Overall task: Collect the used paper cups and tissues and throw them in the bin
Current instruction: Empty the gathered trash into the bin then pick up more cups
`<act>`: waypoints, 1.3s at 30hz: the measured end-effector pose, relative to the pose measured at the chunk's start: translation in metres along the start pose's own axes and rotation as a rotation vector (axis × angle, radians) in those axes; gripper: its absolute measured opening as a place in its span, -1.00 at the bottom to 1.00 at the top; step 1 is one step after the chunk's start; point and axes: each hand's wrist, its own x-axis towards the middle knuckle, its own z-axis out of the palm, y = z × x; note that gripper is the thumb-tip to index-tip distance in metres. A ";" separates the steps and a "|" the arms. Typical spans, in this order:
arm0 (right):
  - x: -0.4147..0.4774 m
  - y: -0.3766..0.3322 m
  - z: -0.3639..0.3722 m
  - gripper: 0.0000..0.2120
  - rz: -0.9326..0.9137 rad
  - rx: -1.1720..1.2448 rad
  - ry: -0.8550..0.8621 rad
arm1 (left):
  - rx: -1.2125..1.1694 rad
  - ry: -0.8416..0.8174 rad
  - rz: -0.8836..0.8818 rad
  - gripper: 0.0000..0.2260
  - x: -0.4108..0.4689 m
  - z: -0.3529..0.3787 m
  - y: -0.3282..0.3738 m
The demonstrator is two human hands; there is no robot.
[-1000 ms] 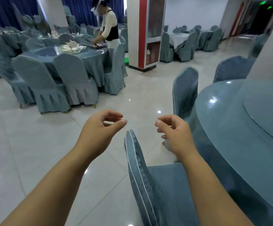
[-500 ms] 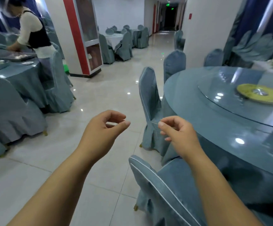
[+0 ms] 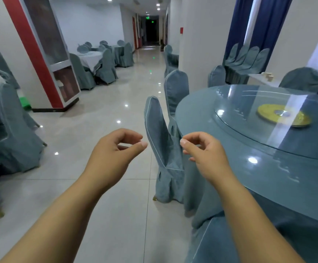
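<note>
Left hand [image 3: 114, 158]: raised over the tiled floor [image 3: 101, 114]; fingers loosely curled, thumb forward, nothing held.
Right hand [image 3: 205, 156]: level with the left; fingers likewise slack and curled, nothing held.
Covered chair [image 3: 163, 141]: stood beyond and between the two sets of fingertips.
Round table [image 3: 201, 118], blue cloth: just right of the right fingers, not touched.
Glass turntable [image 3: 249, 118] with yellow disc [image 3: 283, 115]: farther right.
Small pale cups [image 3: 267, 76], material unclear: on a white side table [image 3: 257, 79], far beyond the right fingers, well apart from both hands.
</note>
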 end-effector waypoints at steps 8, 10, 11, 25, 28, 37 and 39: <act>0.105 0.003 0.083 -0.93 -0.013 -0.072 0.151 | -0.054 -0.122 0.092 -0.92 0.146 -0.045 -0.055; 0.125 0.005 0.107 -0.93 -0.005 -0.103 0.186 | -0.068 -0.158 0.127 -0.91 0.182 -0.061 -0.070; 0.136 0.005 0.120 -0.93 0.000 -0.116 0.207 | -0.078 -0.179 0.140 -0.91 0.199 -0.069 -0.077; 0.304 0.017 0.233 -0.97 0.064 -0.262 0.421 | -0.104 -0.384 0.295 -0.92 0.453 -0.119 -0.143; 0.364 0.032 0.245 -0.97 0.053 -0.272 0.447 | -0.084 -0.399 0.332 -0.91 0.522 -0.109 -0.155; 0.579 0.056 0.293 -0.98 0.032 -0.297 0.449 | 0.002 -0.417 0.364 -0.93 0.734 -0.097 -0.180; 0.624 0.061 0.306 -0.98 0.036 -0.324 0.419 | -0.009 -0.414 0.361 -0.91 0.780 -0.097 -0.190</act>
